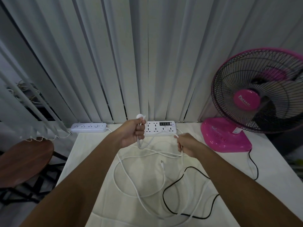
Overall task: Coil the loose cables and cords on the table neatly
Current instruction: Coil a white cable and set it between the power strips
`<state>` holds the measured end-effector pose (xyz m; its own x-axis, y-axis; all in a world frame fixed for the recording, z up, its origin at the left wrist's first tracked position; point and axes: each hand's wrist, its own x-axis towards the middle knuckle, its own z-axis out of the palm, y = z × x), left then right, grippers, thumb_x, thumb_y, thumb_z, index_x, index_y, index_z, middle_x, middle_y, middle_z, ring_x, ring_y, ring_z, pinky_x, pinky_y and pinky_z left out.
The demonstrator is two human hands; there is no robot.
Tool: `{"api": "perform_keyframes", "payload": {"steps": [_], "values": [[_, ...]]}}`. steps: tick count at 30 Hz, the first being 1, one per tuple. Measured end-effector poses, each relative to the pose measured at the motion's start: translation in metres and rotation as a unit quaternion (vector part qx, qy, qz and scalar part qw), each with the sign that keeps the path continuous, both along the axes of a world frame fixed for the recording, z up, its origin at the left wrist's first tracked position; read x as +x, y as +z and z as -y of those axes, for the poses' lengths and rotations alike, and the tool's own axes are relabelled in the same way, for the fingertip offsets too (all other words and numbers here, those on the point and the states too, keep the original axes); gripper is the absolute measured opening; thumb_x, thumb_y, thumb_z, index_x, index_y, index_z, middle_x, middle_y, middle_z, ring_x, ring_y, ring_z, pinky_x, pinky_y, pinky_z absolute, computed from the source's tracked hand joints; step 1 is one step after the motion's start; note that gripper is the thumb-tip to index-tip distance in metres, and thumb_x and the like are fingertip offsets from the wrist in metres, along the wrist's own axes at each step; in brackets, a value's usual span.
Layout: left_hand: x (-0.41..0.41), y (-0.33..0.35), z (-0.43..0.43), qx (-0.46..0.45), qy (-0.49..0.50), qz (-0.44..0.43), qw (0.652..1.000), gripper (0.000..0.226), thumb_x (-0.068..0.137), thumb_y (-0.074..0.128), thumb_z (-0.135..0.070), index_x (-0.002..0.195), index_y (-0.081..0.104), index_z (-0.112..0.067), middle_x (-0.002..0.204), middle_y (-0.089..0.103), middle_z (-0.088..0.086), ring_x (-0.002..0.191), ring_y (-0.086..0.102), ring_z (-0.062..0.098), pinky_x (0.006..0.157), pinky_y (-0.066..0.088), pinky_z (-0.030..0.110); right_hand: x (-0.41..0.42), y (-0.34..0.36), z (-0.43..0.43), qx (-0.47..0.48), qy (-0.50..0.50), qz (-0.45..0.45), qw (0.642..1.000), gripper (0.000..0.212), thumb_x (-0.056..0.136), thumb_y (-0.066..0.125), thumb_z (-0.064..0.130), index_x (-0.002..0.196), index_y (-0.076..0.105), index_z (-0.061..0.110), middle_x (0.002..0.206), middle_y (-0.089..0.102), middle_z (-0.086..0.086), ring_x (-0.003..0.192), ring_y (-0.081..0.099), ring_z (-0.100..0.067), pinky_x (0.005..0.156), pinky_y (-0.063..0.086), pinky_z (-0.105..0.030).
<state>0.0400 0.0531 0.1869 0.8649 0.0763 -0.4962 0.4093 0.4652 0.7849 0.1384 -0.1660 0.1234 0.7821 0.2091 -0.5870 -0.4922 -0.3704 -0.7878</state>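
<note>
I have my left hand (133, 132) clenched on the white cord (127, 177) near its round plug (139, 116), held up in front of the white power strip (161, 128). My right hand (186, 145) grips the same cord further along. The rest sprawls in loose loops on the bench (91, 161), crossing the pink fan's (255, 102) black cord (165, 200).

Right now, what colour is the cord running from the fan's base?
Black. The cord leaves the pink fan and loops across the table, clearest in the head view.
</note>
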Motion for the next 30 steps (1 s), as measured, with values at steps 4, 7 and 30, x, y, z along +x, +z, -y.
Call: {"api": "perform_keyframes", "payload": {"steps": [4,7,30], "values": [[-0.002,-0.006,0.004,0.023,0.011,-0.008,1.0,0.037,0.104,0.036,-0.043,0.081,0.049,-0.017,0.052,0.022,-0.007,0.042,0.017,0.01,0.045,0.023,0.024,-0.01,0.021,-0.024,0.066,-0.067,0.119,0.989,0.019,0.095,0.054,-0.003,0.106,0.07,0.0,0.076,0.059,-0.008,0.057,0.05,-0.015,0.051,0.044,-0.027],[0.0,-0.014,0.011,0.075,0.031,0.002,0.997,0.044,0.103,0.039,-0.048,0.104,0.06,-0.009,0.054,0.023,-0.005,0.045,0.019,0.011,0.047,0.026,0.025,-0.027,0.036,-0.04,0.11,-0.061,0.219,0.968,0.014,0.091,0.068,0.007,0.103,0.076,0.007,0.074,0.073,-0.006,0.054,0.064,-0.012,0.048,0.051,-0.025],[0.007,-0.001,0.002,-0.157,0.143,0.084,0.974,0.032,0.101,0.035,-0.026,0.071,0.047,-0.02,0.045,0.025,-0.008,0.034,0.019,0.008,0.038,0.022,0.023,-0.055,-0.069,0.006,-0.255,0.267,0.343,0.864,0.023,0.094,0.048,0.01,0.112,0.059,0.02,0.113,0.065,-0.002,0.11,0.057,-0.028,0.094,0.039,-0.038]]}}
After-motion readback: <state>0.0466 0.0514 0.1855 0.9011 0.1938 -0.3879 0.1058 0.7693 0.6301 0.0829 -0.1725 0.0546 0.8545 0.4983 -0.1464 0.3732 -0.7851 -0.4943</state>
